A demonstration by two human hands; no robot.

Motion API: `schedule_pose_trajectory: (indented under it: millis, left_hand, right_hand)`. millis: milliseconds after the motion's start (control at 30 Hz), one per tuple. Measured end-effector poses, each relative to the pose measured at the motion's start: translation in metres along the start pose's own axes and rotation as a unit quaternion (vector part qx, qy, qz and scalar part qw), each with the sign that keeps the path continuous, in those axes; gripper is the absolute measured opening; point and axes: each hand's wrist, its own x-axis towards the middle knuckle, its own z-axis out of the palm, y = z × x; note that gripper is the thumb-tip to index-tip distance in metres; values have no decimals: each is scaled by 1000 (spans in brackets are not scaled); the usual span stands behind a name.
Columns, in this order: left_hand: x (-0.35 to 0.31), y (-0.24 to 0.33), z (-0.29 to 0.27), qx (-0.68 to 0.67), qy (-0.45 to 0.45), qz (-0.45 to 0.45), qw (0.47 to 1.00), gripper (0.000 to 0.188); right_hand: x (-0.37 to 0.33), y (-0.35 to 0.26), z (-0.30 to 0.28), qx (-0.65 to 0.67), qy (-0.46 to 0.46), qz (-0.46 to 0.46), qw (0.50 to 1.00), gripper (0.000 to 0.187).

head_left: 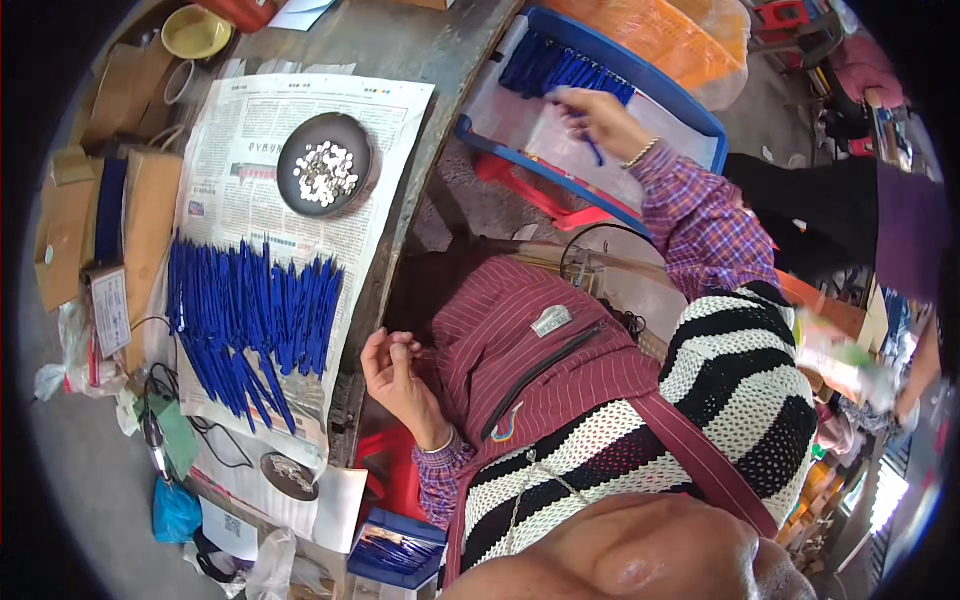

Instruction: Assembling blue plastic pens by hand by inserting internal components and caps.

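My right hand (pixel 603 122) is over the blue tray (pixel 715 135) at the upper right, fingers closed on a slender dark-blue stick (pixel 594 150) that hangs down from them. A row of similar blue sticks (pixel 560 72) lies on the pale lining at the tray's far end. My left hand (pixel 408 388) rests by the table's edge, palm up with fingers loosely bent and apart; nothing shows in it. To its left, many slim pointed blue sticks (pixel 255 310) lie side by side on a newspaper (pixel 400 130). Farther up the paper stands a dark round dish (pixel 300 200) with small white pieces.
Cardboard boxes (pixel 150 215) stand along the table's left side. A yellow bowl (pixel 196 33) sits at the far left. Red plastic (pixel 540 200) shows under the tray, orange plastic (pixel 665 35) beyond it. A small blue box (pixel 395 550) of thin sticks is at lower centre.
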Motion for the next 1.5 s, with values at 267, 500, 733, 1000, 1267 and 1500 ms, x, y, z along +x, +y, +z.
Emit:
schedule_pose_trajectory:
  millis: [267, 500, 733, 1000, 1267, 1500]
  left_hand:
    - [3, 1, 4, 1, 0, -13, 1000, 20]
    - [3, 0, 4, 8, 5, -7, 1000, 20]
    - [3, -1, 3, 5, 9, -7, 1000, 20]
    - [4, -3, 3, -1, 9, -4, 1000, 19]
    - [5, -6, 5, 3, -4, 7, 1000, 20]
    - [7, -4, -5, 6, -2, -22, 1000, 22]
  right_hand:
    - [28, 22, -154, -6, 173, 20, 985, 18]
    - [41, 9, -114, -63, 282, -29, 957, 47]
    - [67, 18, -103, -100, 334, -68, 935, 52]
    - [44, 27, -105, -104, 317, -96, 938, 40]
    - [24, 40, -103, -242, 260, -94, 930, 27]
    - [25, 41, -69, -458, -4, -124, 881, 30]
